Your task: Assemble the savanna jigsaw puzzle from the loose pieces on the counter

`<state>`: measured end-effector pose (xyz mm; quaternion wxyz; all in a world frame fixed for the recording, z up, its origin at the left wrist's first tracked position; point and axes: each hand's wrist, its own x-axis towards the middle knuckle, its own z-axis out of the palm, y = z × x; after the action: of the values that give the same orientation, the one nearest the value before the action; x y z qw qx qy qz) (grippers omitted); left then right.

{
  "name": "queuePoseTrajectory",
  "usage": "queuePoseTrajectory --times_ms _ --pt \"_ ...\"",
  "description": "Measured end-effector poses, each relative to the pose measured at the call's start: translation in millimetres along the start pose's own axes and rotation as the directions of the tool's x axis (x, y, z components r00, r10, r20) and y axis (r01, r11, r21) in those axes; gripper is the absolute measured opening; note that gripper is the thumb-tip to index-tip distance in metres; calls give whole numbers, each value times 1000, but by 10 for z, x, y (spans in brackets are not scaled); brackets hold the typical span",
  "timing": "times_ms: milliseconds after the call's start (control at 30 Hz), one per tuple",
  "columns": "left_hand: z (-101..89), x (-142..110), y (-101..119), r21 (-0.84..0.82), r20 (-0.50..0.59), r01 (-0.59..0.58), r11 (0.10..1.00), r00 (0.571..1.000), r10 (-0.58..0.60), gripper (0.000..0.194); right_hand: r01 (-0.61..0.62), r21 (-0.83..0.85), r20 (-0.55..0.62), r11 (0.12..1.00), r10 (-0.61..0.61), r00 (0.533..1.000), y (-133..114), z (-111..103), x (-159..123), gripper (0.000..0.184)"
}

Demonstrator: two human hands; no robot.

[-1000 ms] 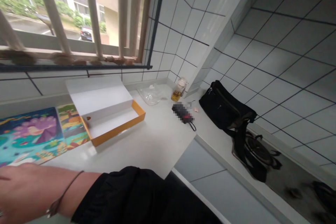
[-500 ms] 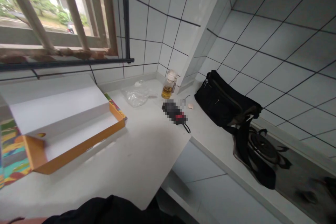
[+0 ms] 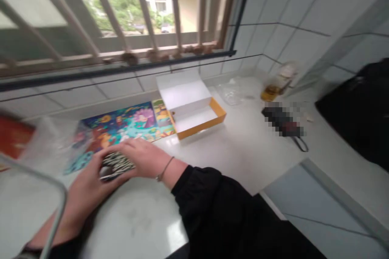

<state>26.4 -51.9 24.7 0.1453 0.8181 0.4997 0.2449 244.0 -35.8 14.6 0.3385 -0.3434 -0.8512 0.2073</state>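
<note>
Both of my hands are round a black-and-white patterned object, whose exact kind I cannot make out through the blur. My left hand curls about its left and near side. From the right, my right hand closes over its far and right side, with a thin bracelet on the wrist. Just beyond the hands lies a colourful illustrated sheet on the white counter. An open box with orange sides and a white inside stands to the right of that sheet, its lid raised.
Crumpled clear plastic and a red item are at the left. A grey curved bar crosses the near left. Toward the right are a plastic bag, a bottle of yellow liquid, a dark strapped item and a black bag.
The view has swung left. Both hands have come into view round the patterned object, and the illustrated sheet now shows more fully. The open box appears farther right.
</note>
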Motion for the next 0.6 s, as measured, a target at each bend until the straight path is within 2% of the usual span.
queuePoseTrajectory --times_ms 100,167,233,400,600 --pt "54 -84 -307 -150 53 -22 988 998 31 86 4 114 -49 993 1 999 68 154 -69 93" --pt "106 -85 -391 -211 50 -89 973 993 102 94 25 160 -68 987 -14 998 142 179 -129 106" --pt "124 -87 -388 -248 89 -105 963 988 130 102 43 180 -58 983 -33 998 190 189 -181 114" --pt "142 -129 -274 -318 100 -107 942 984 145 113 18 174 -36 985 -12 999 189 230 -245 119" --pt "400 -72 -203 -353 -27 -163 921 986 165 99 1 167 -116 986 19 993 88 314 -201 121"
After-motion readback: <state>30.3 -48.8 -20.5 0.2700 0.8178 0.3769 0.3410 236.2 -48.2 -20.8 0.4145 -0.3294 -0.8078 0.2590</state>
